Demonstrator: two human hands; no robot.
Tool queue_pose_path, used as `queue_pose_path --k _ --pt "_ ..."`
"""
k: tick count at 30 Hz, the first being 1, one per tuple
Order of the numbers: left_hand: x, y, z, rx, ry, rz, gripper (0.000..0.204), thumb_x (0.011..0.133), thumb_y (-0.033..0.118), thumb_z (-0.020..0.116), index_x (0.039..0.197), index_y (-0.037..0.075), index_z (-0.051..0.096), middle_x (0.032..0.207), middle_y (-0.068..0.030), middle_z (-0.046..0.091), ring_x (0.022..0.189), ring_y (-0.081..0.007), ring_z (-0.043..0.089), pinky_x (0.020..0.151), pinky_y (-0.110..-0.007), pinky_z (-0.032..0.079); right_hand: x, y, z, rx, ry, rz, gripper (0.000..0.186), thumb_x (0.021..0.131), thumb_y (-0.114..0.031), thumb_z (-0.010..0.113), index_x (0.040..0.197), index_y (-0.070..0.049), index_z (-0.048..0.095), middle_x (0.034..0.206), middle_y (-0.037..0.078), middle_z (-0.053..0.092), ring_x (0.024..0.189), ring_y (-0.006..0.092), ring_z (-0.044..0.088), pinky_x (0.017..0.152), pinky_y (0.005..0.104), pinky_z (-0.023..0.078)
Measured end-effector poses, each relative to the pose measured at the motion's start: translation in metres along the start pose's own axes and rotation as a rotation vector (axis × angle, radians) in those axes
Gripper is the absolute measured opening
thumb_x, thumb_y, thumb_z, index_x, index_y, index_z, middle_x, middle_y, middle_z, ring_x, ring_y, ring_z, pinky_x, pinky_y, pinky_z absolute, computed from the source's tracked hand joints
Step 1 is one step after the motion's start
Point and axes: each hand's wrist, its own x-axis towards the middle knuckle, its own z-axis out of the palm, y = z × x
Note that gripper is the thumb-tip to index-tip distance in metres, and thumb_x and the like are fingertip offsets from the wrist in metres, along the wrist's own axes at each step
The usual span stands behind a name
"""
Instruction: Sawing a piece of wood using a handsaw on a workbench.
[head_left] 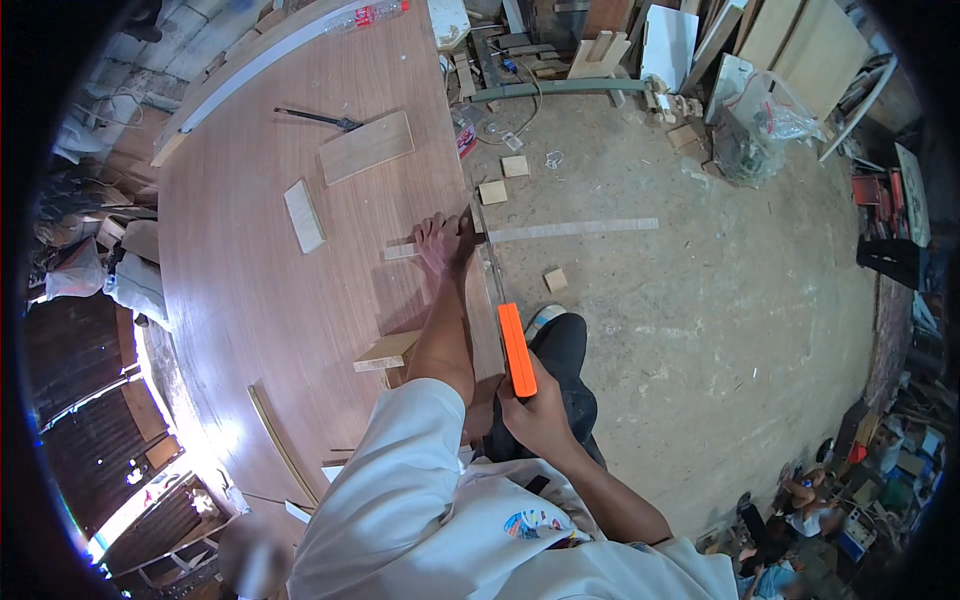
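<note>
My left hand (445, 243) presses down at the table's right edge, its fingers over a narrow, pale wooden strip (575, 230). The strip crosses the edge, and its longer part sticks out over the floor. In my right hand (537, 412) is the orange handle of a handsaw (517, 350). Its thin blade points away from me and meets the strip just right of my left hand. The teeth are too small to make out. Beneath my left forearm, a wooden block (385, 352) rests on the brown tabletop (250, 290).
A flat board (367, 147), a smaller pale piece (305, 216) and a dark long-handled tool (318, 119) lie farther up the table. Small wood blocks (493, 191) sit on the floor. A filled plastic bag (755, 125) stands near leaning boards. Other people (800, 500) sit at lower right.
</note>
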Motion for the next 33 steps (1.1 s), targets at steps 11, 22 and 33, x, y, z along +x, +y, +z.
queue_pose_path --k 11,22,33 --pt "-0.005 -0.006 0.010 -0.024 0.084 -0.056 0.013 0.069 0.021 0.067 0.062 0.012 0.061 0.071 -0.0056 0.057 0.072 -0.0262 0.056 0.077 -0.040 0.041 0.048 -0.006 0.013 -0.071 -0.075 0.024 0.028 0.081 -0.001 0.053 0.109 0.003 0.053 0.076 0.018 0.059 0.075 0.0244 0.062 0.069 0.0359 0.048" --pt "0.001 0.026 0.011 -0.033 0.041 -0.045 0.013 0.070 0.021 0.067 0.063 0.011 0.064 0.070 -0.0075 0.058 0.073 -0.0268 0.056 0.077 -0.040 0.041 0.091 0.034 -0.006 -0.176 -0.004 -0.034 0.019 0.078 0.001 0.051 0.097 0.004 0.052 0.071 0.020 0.053 0.063 0.0231 0.054 0.062 0.0367 0.045" --pt "0.001 0.004 0.003 -0.022 0.117 -0.007 0.015 0.069 0.018 0.068 0.060 0.011 0.058 0.068 -0.0063 0.055 0.072 -0.0263 0.055 0.074 -0.041 0.042 0.043 -0.017 -0.003 -0.202 -0.110 0.017 0.033 0.080 -0.002 0.054 0.111 0.004 0.052 0.076 0.024 0.059 0.077 0.0319 0.066 0.070 0.0376 0.049"
